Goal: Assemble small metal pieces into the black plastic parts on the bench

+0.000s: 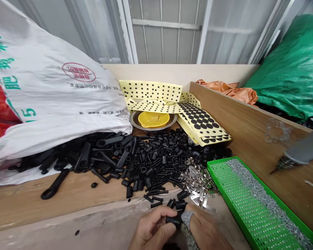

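Note:
Both my hands meet at the bottom of the view, low over the wooden bench. My left hand is curled, its fingers pinching a small black plastic piece. My right hand, with a grey fabric cover on one finger, closes on the same piece from the right. Just beyond them lies a heap of black plastic parts: short tubes, ribbed pins and long handles. A pile of small shiny metal clips sits right of the heap.
A green perforated tray holding small metal screws lies at the right. A white printed sack spills parts at the left. Behind are a steel bowl with a yellow strainer, yellow sheets of black dots, a wooden divider board and an electric screwdriver.

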The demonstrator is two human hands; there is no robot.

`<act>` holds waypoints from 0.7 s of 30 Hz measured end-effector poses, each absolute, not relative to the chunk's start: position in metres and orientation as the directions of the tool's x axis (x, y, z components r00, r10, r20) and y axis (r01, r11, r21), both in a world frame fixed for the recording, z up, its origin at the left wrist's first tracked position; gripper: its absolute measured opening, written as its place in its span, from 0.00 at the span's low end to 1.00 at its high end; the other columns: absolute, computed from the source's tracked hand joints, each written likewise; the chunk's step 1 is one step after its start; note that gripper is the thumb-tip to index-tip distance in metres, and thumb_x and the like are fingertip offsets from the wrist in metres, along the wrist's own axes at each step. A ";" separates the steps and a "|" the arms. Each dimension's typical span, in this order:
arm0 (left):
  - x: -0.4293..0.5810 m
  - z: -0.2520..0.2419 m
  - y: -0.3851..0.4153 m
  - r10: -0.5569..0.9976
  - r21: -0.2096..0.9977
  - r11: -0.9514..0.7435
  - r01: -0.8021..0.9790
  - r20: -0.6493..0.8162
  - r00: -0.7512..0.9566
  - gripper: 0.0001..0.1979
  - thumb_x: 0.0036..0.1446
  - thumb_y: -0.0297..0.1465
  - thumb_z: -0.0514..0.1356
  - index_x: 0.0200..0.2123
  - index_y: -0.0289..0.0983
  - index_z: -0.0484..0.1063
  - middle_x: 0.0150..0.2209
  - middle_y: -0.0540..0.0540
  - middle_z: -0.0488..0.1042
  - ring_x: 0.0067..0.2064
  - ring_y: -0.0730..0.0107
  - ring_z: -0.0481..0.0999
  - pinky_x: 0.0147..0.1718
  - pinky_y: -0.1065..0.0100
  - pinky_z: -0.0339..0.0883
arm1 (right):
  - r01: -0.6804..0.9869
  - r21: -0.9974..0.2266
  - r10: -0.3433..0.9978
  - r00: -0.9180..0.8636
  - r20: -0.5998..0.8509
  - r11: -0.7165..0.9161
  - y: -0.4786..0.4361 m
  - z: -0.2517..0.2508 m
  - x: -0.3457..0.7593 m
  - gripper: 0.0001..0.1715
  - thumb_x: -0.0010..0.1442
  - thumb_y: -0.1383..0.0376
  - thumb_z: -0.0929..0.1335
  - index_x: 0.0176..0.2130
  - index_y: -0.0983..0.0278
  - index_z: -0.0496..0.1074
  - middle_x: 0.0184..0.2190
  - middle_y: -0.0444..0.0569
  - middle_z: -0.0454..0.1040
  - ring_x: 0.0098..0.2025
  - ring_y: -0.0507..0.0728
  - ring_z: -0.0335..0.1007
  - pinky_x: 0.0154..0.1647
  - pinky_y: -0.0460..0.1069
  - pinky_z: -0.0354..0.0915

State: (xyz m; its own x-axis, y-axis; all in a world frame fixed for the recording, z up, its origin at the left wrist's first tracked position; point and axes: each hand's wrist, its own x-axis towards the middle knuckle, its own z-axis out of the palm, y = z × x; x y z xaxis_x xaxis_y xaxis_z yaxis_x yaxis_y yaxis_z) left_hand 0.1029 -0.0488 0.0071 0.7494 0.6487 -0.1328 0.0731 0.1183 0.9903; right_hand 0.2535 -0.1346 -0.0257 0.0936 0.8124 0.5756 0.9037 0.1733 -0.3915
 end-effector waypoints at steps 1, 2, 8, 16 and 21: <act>0.103 0.002 -0.049 0.637 0.982 0.182 0.055 -0.160 0.754 0.19 0.51 0.48 0.61 0.37 0.38 0.74 0.26 0.49 0.70 0.28 0.70 0.66 0.28 0.72 0.59 | 0.930 -0.321 0.797 0.055 0.602 0.178 -0.133 -0.022 0.254 0.12 0.53 0.75 0.56 0.28 0.60 0.61 0.22 0.45 0.67 0.24 0.55 0.63 0.24 0.48 0.59; 0.103 -0.003 -0.049 0.626 0.971 0.238 0.034 -0.181 0.758 0.20 0.50 0.48 0.62 0.37 0.38 0.74 0.27 0.49 0.70 0.28 0.70 0.67 0.28 0.71 0.59 | 0.948 -0.258 0.790 0.011 0.613 0.187 -0.133 -0.018 0.254 0.12 0.52 0.75 0.57 0.28 0.60 0.62 0.23 0.46 0.67 0.24 0.55 0.63 0.24 0.49 0.59; 0.107 -0.016 -0.049 0.573 0.905 0.425 -0.009 -0.261 0.777 0.20 0.47 0.47 0.65 0.34 0.35 0.72 0.22 0.51 0.67 0.23 0.76 0.61 0.23 0.73 0.53 | 0.973 -0.089 0.724 -0.096 0.683 0.213 -0.132 0.005 0.255 0.17 0.51 0.80 0.55 0.24 0.60 0.59 0.21 0.44 0.67 0.24 0.53 0.63 0.26 0.47 0.59; 0.111 -0.001 -0.053 0.541 0.850 0.523 0.072 -0.395 0.742 0.25 0.43 0.50 0.66 0.33 0.34 0.72 0.17 0.54 0.67 0.18 0.81 0.58 0.18 0.76 0.44 | 0.964 -0.137 0.715 -0.071 0.695 0.229 -0.135 -0.004 0.254 0.16 0.57 0.76 0.54 0.24 0.60 0.58 0.20 0.43 0.64 0.21 0.53 0.60 0.21 0.47 0.55; 0.111 0.005 -0.059 0.613 0.893 0.450 0.007 -0.315 0.724 0.23 0.44 0.48 0.67 0.33 0.34 0.72 0.19 0.53 0.69 0.19 0.81 0.60 0.20 0.76 0.48 | 0.869 -0.439 0.876 0.012 0.482 0.230 -0.142 -0.019 0.257 0.12 0.58 0.73 0.56 0.27 0.60 0.62 0.24 0.45 0.69 0.26 0.54 0.67 0.23 0.46 0.62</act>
State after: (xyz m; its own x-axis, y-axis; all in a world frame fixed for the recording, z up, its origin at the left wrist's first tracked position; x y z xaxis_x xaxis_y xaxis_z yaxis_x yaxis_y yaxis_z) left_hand 0.1106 -0.0589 0.0049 0.7243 0.6133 -0.3150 0.0072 0.4502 0.8929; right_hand 0.2568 -0.1421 -0.0189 0.0119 0.8758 0.4825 0.8689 0.2297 -0.4385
